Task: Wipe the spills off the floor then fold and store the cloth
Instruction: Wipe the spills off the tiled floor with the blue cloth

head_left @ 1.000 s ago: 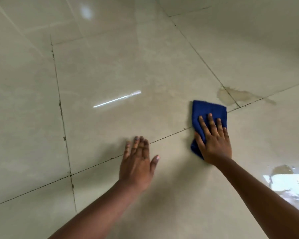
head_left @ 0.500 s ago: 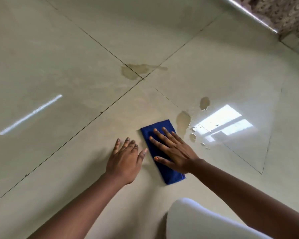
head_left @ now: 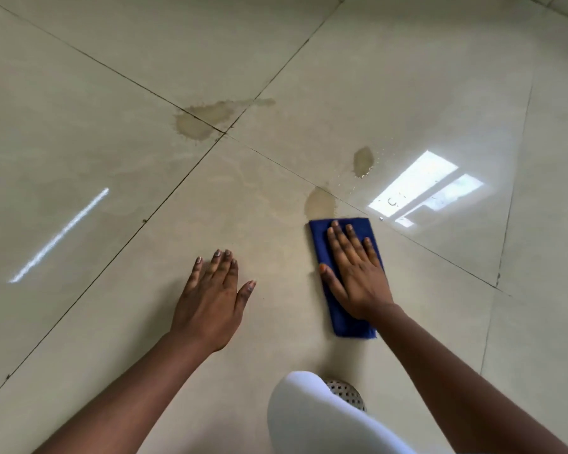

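Writing or labels cannot be made out anywhere, neither on the blue cloth [head_left: 343,273] nor on the glossy tiled floor [head_left: 112,142]. The right hand [head_left: 354,273] lies flat and spread on the folded cloth, pressing it down rather than gripping it, its far edge touching a brownish puddle [head_left: 320,203]. The left hand [head_left: 210,299] rests open on bare tile, holding nothing. Farther off sit a small spill [head_left: 363,162] and a larger spill [head_left: 207,117] across the grout-line crossing. A white-clad knee [head_left: 309,417] and a perforated drain cover [head_left: 346,393] sit nearest the camera.
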